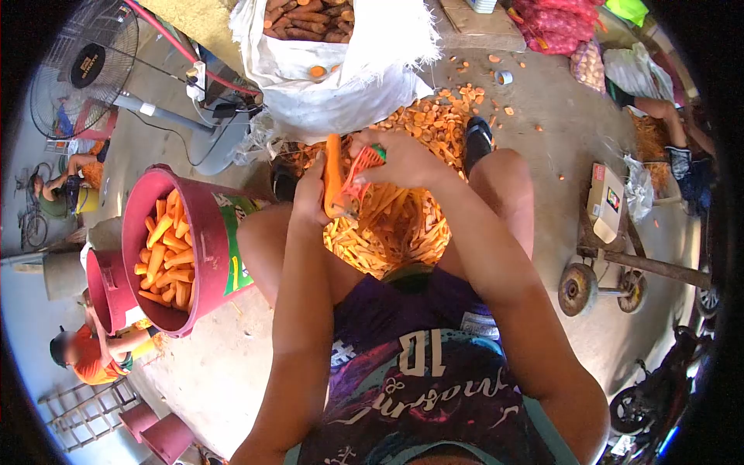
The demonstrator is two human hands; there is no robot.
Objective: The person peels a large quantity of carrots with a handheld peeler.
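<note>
My left hand (311, 195) grips an upright orange carrot (333, 172) between my knees. Against the carrot's right side lies an orange-handled peeler (361, 172), held by my right hand (403, 159). Below both hands a heap of carrot peelings (391, 232) covers the floor between my legs. To my left a dark red bucket (208, 232) holds several peeled carrots (167, 260). In front of me stands an open white sack (341, 85) with unpeeled carrots (310, 19) inside.
A floor fan (85, 66) with cables stands at the far left. Another red bucket (108, 291) sits beside the first. A person in an orange shirt (89, 353) crouches at lower left. A wheeled cart (612, 256) stands to the right. Carrot slices (434, 116) litter the concrete.
</note>
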